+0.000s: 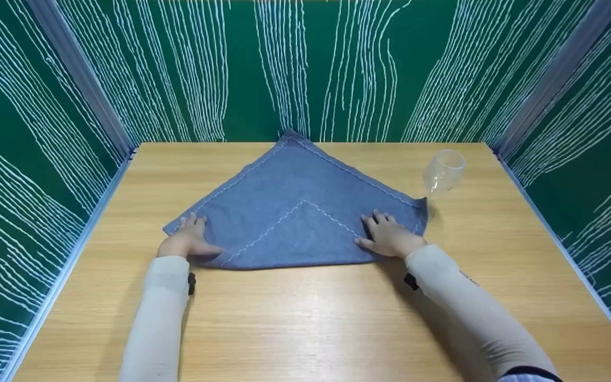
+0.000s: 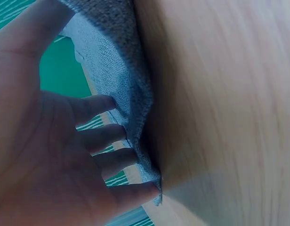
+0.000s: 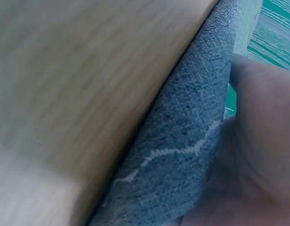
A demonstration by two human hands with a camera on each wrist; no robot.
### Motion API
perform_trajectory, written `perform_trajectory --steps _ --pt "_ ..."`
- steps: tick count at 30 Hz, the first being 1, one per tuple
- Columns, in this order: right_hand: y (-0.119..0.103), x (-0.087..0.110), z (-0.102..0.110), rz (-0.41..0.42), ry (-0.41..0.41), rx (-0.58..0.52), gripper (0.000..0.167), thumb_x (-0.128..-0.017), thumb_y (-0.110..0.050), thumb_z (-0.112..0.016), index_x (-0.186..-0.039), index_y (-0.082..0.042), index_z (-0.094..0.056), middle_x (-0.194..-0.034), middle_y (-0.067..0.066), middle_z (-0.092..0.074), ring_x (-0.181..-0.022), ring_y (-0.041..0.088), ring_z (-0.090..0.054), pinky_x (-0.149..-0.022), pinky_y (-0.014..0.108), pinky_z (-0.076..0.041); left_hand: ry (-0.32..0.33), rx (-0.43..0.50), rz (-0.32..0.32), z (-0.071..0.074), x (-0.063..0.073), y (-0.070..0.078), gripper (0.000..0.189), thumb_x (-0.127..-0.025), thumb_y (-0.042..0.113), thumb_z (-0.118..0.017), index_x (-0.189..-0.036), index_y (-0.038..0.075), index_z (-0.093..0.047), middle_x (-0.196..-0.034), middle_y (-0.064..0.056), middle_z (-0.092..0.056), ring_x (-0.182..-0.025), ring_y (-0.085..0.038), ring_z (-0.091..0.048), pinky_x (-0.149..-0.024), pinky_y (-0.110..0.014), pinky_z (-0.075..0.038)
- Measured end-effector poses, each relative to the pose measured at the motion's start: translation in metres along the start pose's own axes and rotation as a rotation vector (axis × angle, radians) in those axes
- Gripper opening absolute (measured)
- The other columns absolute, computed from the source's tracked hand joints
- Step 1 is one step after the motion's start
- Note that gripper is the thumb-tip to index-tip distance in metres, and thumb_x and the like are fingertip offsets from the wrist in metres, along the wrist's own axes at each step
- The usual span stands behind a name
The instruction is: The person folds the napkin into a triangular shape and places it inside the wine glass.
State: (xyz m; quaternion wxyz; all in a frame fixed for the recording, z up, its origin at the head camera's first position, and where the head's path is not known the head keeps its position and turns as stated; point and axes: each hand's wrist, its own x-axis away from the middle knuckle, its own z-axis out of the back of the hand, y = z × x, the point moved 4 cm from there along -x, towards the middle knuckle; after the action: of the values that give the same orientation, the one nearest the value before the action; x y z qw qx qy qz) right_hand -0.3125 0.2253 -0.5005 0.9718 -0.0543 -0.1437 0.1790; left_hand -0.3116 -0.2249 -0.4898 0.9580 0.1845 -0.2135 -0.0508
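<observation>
A grey-blue cloth (image 1: 305, 175) with white stitching lies folded on the table, its point at the far edge and its long fold toward me. On its left part rests my left hand (image 1: 189, 239), fingers spread; in the left wrist view these fingers (image 2: 105, 139) reach straight to the cloth (image 2: 105, 66), palm off the table. My right hand (image 1: 390, 236) lies on the cloth's right part with fingers extended. The right wrist view shows the cloth's folded edge (image 3: 182, 122) beside the right hand (image 3: 262, 155), whose fingertips are mostly hidden. The cloth's right corner curls up.
A clear stemmed glass (image 1: 444, 171) stands at the back right, close to the cloth's curled corner. Green panels (image 1: 332, 69) with white wavy lines enclose the wooden table (image 1: 295, 323) at the back and both sides.
</observation>
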Motion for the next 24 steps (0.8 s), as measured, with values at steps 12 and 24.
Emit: perform_trajectory --steps 12,24 --pt "-0.006 0.015 -0.004 0.01 0.022 0.012 0.079 -0.102 -0.052 -0.048 -0.154 0.004 -0.03 -0.154 0.038 -0.024 -0.138 0.059 -0.025 -0.107 0.069 -0.028 0.03 0.006 -0.037 -0.004 0.01 0.004 0.115 -0.082 0.051 -0.077 -0.153 -0.014 -0.015 -0.157 -0.04 -0.001 -0.143 -0.057 0.003 -0.111 -0.071 -0.01" --pt "-0.009 0.029 -0.005 0.046 0.062 0.04 0.076 -0.102 -0.05 -0.051 -0.15 0.007 -0.035 -0.148 0.041 -0.03 -0.133 0.061 -0.031 -0.104 0.069 -0.034 0.042 0.003 -0.071 -0.009 0.02 0.009 0.115 -0.08 0.051 -0.078 -0.151 -0.016 -0.018 -0.156 -0.042 -0.005 -0.141 -0.061 0.0 -0.109 -0.073 -0.013"
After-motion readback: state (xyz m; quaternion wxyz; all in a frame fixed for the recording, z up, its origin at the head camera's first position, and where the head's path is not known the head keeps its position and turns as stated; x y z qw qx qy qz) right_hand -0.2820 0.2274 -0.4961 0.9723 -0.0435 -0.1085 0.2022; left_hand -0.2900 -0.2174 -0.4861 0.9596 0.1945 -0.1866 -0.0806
